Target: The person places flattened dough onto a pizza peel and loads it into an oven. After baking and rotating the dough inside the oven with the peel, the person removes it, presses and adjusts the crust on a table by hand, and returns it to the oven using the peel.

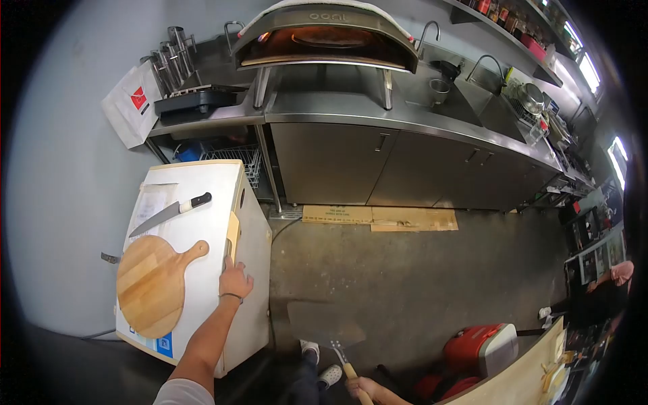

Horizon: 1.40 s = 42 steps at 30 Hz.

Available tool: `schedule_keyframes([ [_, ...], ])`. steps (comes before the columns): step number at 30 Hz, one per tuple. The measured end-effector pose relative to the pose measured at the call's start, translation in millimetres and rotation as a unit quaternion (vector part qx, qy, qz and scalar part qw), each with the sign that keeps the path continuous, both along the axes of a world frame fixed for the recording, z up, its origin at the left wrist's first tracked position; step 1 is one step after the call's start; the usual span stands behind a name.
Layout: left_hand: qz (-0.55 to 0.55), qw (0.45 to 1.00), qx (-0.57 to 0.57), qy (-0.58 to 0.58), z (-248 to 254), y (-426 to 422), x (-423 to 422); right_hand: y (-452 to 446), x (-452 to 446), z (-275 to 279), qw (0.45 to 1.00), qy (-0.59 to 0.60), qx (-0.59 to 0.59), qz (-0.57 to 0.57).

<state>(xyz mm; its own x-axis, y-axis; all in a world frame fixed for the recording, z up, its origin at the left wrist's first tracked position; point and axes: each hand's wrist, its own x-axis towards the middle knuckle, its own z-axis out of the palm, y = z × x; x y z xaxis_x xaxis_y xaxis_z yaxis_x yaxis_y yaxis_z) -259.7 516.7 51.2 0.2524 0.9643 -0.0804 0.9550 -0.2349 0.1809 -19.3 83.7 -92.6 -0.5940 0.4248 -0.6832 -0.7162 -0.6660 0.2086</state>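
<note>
My left hand (236,280) rests at the side edge of a white chest-like cabinet (223,331), by its tan handle strip (232,233), with its fingers partly stretched out. My right hand (364,388) is closed round the wooden handle of a pizza peel (327,324), whose flat metal blade hangs low over the floor. On the cabinet top lie a round wooden paddle board (152,287) and a large chef's knife (169,214) with a black and white handle. Ahead stands a pizza oven (327,40) with an orange glow in its open mouth.
The oven stands on a steel counter (324,111). A black tray (196,101) and a white paper bag (131,104) are at the left. Sinks are at the right. Flattened cardboard (378,217) lies on the floor. A red cooler (479,347) and another person (607,290) are at right.
</note>
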Motion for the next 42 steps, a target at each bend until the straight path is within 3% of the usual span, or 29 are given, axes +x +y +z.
schedule_keyframes([
  [3,0.004,1.000,-0.001,0.022,3.6,0.3,0.9,-24.2,-12.0,7.8,0.999,0.007,-0.019,0.031],
  [5,0.009,1.000,-0.008,0.020,4.7,1.1,3.1,-3.1,-15.4,80.7,0.980,-0.169,-0.051,0.090],
  [7,0.014,1.000,-0.004,0.012,2.4,1.4,2.2,7.5,-21.6,110.7,0.969,-0.215,-0.041,0.114],
  [11,0.023,1.000,-0.003,0.003,2.9,2.4,1.3,5.4,-24.0,74.1,0.935,-0.293,0.052,0.193],
  [12,0.021,1.000,-0.003,0.000,3.2,2.6,1.6,21.6,-21.5,92.9,0.935,-0.293,0.051,0.195],
  [14,0.017,1.000,-0.006,-0.001,3.3,1.3,2.0,62.5,-12.2,134.7,0.862,-0.444,0.086,0.230],
  [15,0.026,1.000,-0.016,-0.002,4.4,2.3,3.6,79.0,-3.4,152.5,0.768,-0.516,0.138,0.354],
  [17,0.035,0.999,-0.024,-0.001,6.3,2.1,1.9,81.1,0.8,165.3,0.476,-0.768,0.187,0.387],
  [19,0.028,0.999,-0.021,-0.004,3.8,2.9,1.8,78.1,26.9,173.5,0.559,-0.749,0.249,0.255],
  [20,0.028,0.999,-0.018,-0.006,3.3,2.1,0.9,68.1,29.8,164.1,0.773,-0.585,0.181,0.165],
  [21,0.026,0.999,-0.016,-0.021,3.5,2.4,-0.1,56.6,25.4,157.6,0.771,-0.587,0.186,0.163],
  [23,0.028,0.999,-0.010,-0.038,4.7,5.6,0.6,54.6,16.3,173.5,0.927,-0.334,0.161,0.059],
  [25,0.017,1.000,-0.009,-0.023,5.7,1.9,0.1,73.0,15.4,194.3,0.912,-0.359,0.199,0.026],
  [27,0.024,0.999,-0.020,-0.021,13.9,-0.3,1.7,105.2,22.2,222.1,0.827,-0.498,0.259,0.033],
  [31,0.022,0.999,-0.024,-0.007,11.3,2.3,1.4,152.7,22.5,277.9,0.836,-0.471,0.279,-0.035],
  [38,0.021,0.999,-0.037,-0.014,14.8,2.8,2.3,258.6,56.3,343.2,0.761,-0.552,0.337,-0.054],
  [42,0.024,0.999,-0.040,-0.012,13.2,3.1,1.2,295.8,64.2,368.1,0.763,-0.556,0.325,-0.060],
])
